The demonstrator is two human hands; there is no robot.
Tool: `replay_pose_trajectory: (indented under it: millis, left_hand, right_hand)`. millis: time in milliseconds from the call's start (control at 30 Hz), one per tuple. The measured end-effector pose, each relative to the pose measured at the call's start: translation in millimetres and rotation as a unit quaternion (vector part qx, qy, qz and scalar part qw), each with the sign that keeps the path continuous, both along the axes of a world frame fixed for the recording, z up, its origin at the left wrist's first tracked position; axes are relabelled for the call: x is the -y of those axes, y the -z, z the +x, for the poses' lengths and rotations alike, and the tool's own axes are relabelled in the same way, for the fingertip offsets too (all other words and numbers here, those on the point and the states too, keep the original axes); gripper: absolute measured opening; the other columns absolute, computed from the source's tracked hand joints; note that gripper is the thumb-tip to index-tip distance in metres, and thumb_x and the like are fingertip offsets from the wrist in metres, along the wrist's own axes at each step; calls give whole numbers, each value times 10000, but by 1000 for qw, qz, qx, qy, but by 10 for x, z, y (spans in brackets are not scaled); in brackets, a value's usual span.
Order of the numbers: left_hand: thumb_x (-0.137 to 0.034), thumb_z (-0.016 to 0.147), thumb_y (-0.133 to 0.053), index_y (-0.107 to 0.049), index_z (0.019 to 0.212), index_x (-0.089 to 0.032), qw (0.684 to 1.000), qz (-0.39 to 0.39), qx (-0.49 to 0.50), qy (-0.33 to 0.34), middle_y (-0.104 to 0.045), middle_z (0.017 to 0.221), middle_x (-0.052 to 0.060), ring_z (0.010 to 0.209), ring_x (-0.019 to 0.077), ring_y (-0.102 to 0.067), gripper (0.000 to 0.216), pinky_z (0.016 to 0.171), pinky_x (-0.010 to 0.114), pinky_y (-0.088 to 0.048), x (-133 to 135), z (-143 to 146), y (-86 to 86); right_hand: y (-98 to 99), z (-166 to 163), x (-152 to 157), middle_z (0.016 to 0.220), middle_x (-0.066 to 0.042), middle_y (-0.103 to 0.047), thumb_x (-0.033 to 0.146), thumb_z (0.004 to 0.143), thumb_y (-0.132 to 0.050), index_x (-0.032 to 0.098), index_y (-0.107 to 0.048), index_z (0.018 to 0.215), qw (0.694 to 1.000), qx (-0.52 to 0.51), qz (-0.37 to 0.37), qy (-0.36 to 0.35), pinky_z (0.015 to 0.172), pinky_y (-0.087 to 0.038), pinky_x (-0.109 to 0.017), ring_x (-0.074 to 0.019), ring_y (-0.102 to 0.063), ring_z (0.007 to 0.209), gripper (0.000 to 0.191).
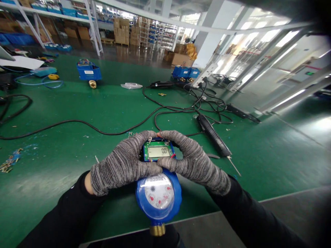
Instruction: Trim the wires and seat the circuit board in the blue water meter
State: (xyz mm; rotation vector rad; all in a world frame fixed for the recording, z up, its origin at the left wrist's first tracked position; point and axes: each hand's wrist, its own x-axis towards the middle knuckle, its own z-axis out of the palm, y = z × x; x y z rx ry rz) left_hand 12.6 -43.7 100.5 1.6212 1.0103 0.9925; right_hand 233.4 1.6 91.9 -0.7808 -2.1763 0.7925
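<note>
A blue water meter (pixel 159 196) with a round dial and a brass pipe end (pixel 157 229) lies at the table's near edge. Behind its dial sits a blue housing with a green circuit board whose display (pixel 158 152) reads 0.0. My left hand (pixel 125 160), in a grey knitted glove, wraps the housing's left side, thumb along the near edge. On the opposite side my right hand (pixel 190 160), gloved alike, grips it with fingers over the far edge. Both thumbs meet just below the display. The fingertips behind the housing are partly hidden.
On the green table (pixel 77 103), a black electric screwdriver (pixel 213 134) lies to the right, its bit toward me. Black cables (pixel 178 109) snake across the middle. Farther back are another blue meter (pixel 88 71), a plastic bag (pixel 131 85) and a power strip (pixel 207 74). Small screws (pixel 11 162) lie left.
</note>
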Motion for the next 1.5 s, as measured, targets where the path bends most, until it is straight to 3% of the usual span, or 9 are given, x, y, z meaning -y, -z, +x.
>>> replay_pose_trajectory:
  millis: [167, 300, 433, 600, 800, 967, 1233, 1367, 1500]
  left_hand:
    - [-369, 681, -897, -520, 1402, -273, 996, -8, -78, 39, -623, 1376, 75, 1219, 292, -640, 820, 1038, 441, -558, 52, -142, -46]
    - [-449, 711, -864, -387, 1518, -295, 982, 77, -165, -53, -502, 1519, 88, 1385, 333, -503, 951, 1151, 517, -450, 246, -302, 42]
    - [-312, 869, -721, -499, 1388, -298, 937, 230, -205, -165, -631, 1364, 44, 1336, 233, -554, 565, 1169, 415, -447, 434, -306, 108]
    - [-208, 905, -623, -538, 1280, -159, 877, 389, -252, -130, -695, 1237, 85, 1262, 191, -592, 388, 1199, 355, -398, 395, -94, 96]
    - [-126, 887, -555, -573, 1247, -109, 856, 436, -261, -92, -709, 1198, 108, 1195, 207, -625, 361, 1190, 415, -394, 281, -29, 165]
    - [-111, 883, -544, -534, 1305, -140, 855, 433, -271, -90, -688, 1245, 84, 1267, 206, -556, 424, 1202, 404, -359, 283, -44, 200]
    - [-64, 875, -530, -499, 1326, -145, 855, 425, -286, -81, -627, 1258, 83, 1293, 186, -492, 460, 1224, 336, -294, 287, -26, 167]
    - [-49, 857, -541, -499, 1369, -147, 862, 420, -269, -85, -625, 1283, 90, 1274, 223, -522, 522, 1182, 391, -356, 304, -35, 249]
    - [-63, 870, -549, -489, 1423, -214, 867, 412, -256, -114, -613, 1325, 62, 1285, 223, -523, 577, 1166, 383, -372, 336, -17, 390]
  right_hand:
    - [24, 6, 7, 1225, -45, -656, 431, 814, -826, 251, -587, 1297, 999, 12, 41, -3, 981, -532, -397, -225, -630, 1129, 569]
    - [71, 49, -9, 1226, -56, -645, 445, 812, -823, 247, -588, 1284, 998, 18, 59, 10, 977, -532, -415, -237, -623, 1139, 563]
    - [66, 45, -30, 1197, -65, -640, 433, 814, -819, 233, -586, 1261, 998, 20, 67, 1, 935, -547, -405, -241, -634, 1103, 542]
    - [43, 8, -24, 1145, -37, -638, 391, 824, -813, 249, -580, 1241, 999, 2, 49, -17, 911, -544, -353, -210, -630, 1064, 498]
    - [172, 154, -11, 1327, -53, -596, 471, 797, -834, 307, -544, 1356, 995, -38, -92, -13, 1083, -472, -468, -267, -573, 1239, 651]
    - [293, 224, 73, 1418, -77, -573, 506, 993, -561, 281, -561, 1368, 933, -204, -294, 24, 1145, -437, -509, -263, -536, 1330, 437]
    - [318, 177, 143, 1370, -52, -616, 416, 938, -686, 274, -574, 1319, 913, -235, -333, -28, 1104, -491, -411, -207, -590, 1273, 422]
    - [319, 671, -29, 1371, -85, -601, 478, 899, -686, 258, -556, 1342, 971, -70, -148, 173, 1114, -465, -482, -252, -577, 1275, 511]
    - [259, 1309, -309, 1395, -176, -544, 428, 842, -674, 173, -552, 1395, 866, 191, -60, 457, 1113, -359, -637, -405, -504, 1291, 620]
